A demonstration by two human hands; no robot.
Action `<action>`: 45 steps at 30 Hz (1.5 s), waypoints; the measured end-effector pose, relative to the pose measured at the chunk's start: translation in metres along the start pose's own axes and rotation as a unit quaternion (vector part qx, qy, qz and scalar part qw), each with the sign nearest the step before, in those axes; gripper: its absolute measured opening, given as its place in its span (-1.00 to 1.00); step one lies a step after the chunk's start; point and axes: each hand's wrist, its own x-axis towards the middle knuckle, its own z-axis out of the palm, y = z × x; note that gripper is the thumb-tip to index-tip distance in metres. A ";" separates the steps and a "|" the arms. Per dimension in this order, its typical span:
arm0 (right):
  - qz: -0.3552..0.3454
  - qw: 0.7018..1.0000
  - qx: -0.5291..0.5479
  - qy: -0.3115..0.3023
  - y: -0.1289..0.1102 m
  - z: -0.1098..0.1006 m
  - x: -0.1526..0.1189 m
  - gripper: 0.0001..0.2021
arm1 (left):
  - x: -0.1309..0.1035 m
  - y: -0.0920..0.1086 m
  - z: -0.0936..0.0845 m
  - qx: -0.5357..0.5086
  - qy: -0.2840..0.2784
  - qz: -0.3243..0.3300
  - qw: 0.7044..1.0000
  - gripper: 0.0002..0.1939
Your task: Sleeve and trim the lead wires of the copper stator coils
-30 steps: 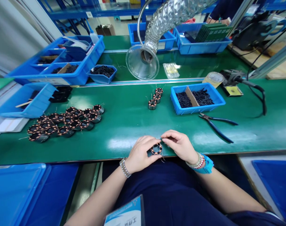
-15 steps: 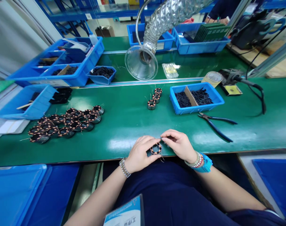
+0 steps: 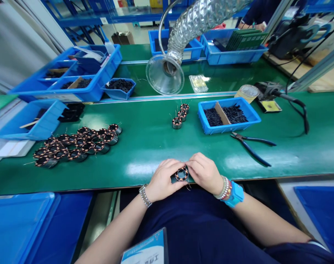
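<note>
At the bench's near edge, my left hand [image 3: 164,178] grips a wound motor stator [image 3: 181,179] between thumb and fingers. The ring has copper coils, dark slots and thin loose wire ends at its lower right. My right hand [image 3: 204,173] is closed in a pinch at the stator's upper right rim, its fingertips touching the left index fingertip. Whatever sits in that pinch is too small and covered to make out. Three more stators [image 3: 177,123] stand in a short row ahead of my hands.
Many stators [image 3: 80,142] cluster on the left. A divided blue bin [image 3: 227,128] of black strips and open cutting pliers [image 3: 249,145] lie on the right. An extractor funnel [image 3: 165,74] hangs above the bench. Blue trays [image 3: 112,65] line the back; another person's arm [image 3: 251,16] shows far right.
My right hand has moved slightly left, bringing its pinched fingertips against the stator's rim and my left index fingertip. My left hand and the stator stay almost still.
</note>
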 end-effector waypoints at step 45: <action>-0.242 0.969 -0.018 -0.039 -0.030 -0.033 -0.005 -0.81 | -0.020 0.023 -0.013 -0.487 -0.063 -0.174 0.854 -0.50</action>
